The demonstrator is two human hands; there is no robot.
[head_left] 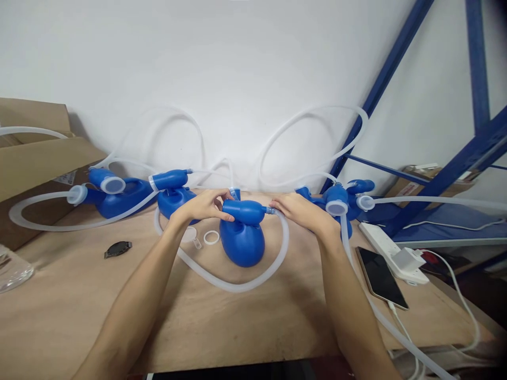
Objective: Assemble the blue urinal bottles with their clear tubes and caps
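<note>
A blue plastic urinal bottle [242, 244] stands in the middle of the table, with a blue funnel cup [249, 212] lying across its top. My left hand [209, 206] grips the cup's wide left end, thumb towards me and fingers behind. From the cup's narrow right end, a clear connector [270, 210] leads into a translucent hose [241, 287], which loops in front of the bottle. My right hand [289, 208] pinches the hose beside the connector; its far fingers are partly hidden. Left of the bottle lie a white ring [211, 237] and a small clear clip [197, 243].
More blue bottles with hoses stand at the left [130, 199] and right [336, 199]. A watch [118, 249], phone [381, 277] and power strip [392, 253] lie on the table [222, 327]. An open cardboard box [35, 179] is far left; blue shelving [435, 174] rises right.
</note>
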